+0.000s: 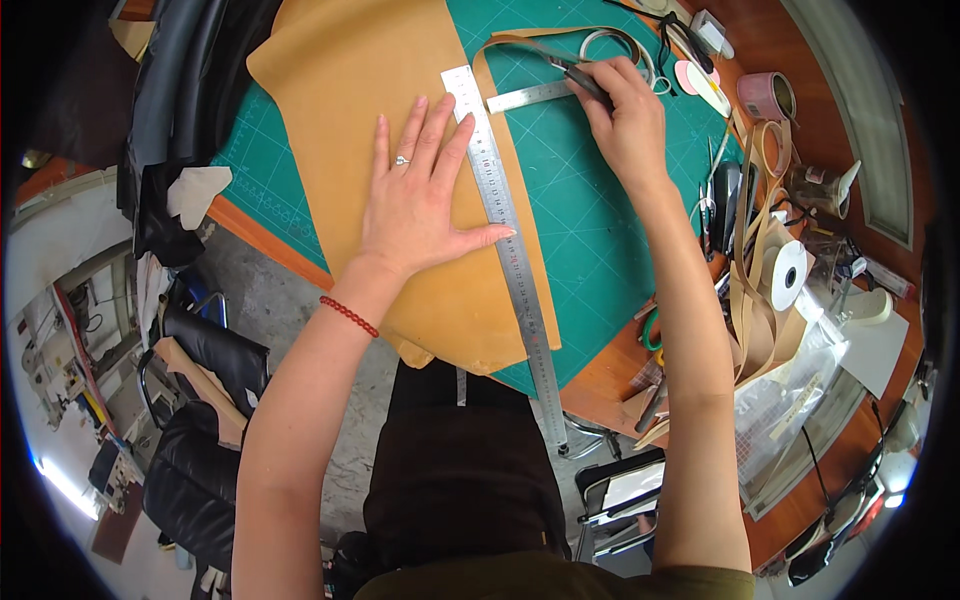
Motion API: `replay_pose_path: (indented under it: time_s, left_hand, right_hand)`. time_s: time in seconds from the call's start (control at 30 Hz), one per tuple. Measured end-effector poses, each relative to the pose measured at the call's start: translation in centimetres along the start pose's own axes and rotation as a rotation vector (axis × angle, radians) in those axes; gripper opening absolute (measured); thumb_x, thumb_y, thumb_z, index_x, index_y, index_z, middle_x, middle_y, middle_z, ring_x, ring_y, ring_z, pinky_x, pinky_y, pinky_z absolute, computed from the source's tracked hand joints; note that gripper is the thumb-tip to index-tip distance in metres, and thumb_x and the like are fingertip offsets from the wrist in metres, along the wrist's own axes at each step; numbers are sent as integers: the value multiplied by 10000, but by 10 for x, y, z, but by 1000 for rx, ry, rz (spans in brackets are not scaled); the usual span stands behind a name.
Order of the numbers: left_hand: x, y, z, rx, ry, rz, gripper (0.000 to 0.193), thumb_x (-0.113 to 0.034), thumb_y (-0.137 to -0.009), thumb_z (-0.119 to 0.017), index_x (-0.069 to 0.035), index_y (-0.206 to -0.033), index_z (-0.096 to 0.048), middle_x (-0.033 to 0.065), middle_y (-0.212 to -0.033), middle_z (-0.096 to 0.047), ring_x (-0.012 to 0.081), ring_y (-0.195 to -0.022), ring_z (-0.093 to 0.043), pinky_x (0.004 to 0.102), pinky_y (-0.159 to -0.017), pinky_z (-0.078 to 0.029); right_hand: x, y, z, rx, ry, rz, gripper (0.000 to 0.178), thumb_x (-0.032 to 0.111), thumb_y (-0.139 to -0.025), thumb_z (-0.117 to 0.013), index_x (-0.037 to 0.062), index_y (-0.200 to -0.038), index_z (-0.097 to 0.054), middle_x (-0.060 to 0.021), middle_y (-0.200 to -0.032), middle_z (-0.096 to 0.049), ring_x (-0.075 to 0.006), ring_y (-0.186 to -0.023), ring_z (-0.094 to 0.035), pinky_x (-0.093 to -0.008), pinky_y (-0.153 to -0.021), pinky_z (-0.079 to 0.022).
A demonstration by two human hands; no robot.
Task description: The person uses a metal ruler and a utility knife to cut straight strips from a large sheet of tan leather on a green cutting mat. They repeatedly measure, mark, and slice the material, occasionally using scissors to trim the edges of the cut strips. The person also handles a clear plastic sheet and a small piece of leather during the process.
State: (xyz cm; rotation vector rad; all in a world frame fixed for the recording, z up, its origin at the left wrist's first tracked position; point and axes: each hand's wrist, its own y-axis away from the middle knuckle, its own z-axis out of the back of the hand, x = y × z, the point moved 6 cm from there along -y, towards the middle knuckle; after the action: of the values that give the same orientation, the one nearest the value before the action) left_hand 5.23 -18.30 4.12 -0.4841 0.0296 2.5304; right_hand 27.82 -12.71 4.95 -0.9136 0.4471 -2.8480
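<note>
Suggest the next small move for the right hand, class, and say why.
Perhaps bring the right hand with its dark-handled tool over to the long ruler: the left hand lies spread across that ruler and the tan sheet, while the tool is apart from both.

A sheet (pixel 340 120) lies on the cutting mat (pixel 590 240), a long ruler (pixel 512 250) on its right side. Right of that is a short ruler (pixel 530 96); farther right, a spool (pixel 781 262), apparently on strips (pixel 740 290).
</note>
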Motion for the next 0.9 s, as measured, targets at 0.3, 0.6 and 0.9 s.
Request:
replay_pose_path:
  time_s: [0.3, 0.6, 0.9]
  left_hand:
    - [2, 0, -1, 4, 6, 9, 1157, -732, -626, -773, -89, -1506, -384, 160, -1592, -322, 372, -1495, -261, 615, -1210, -122]
    - [2, 0, -1, -3, -5, 11, 1145, -740, -629, -761, -104, -1506, -392, 147, -1592, -323, 358, -1500, -252, 613, -1215, -118]
    - [1, 0, -4, 32, -83, -11, 1188, -758, -654, -736, -61, -1524, -326, 168, -1607, -269, 373, -1508, -217, 615, -1210, -110]
  right_hand:
    - [2, 0, -11, -105, 31, 18, 183, 119, -830, -723, 181, -1002, -716, -10, -963, -650, -279, -763, -665, -409, -629, -525]
    - [4, 1, -15, -148, 56, 36, 168, 129, -823, -724, 190, -979, -714, 2, -956, -652, -273, -749, -665, -404, -611, -524]
    - [19, 52, 45, 86, -170, 4, 175, 20, -806, -691, 61, -976, -683, -91, -891, -620, -272, -735, -632, -353, -640, -496]
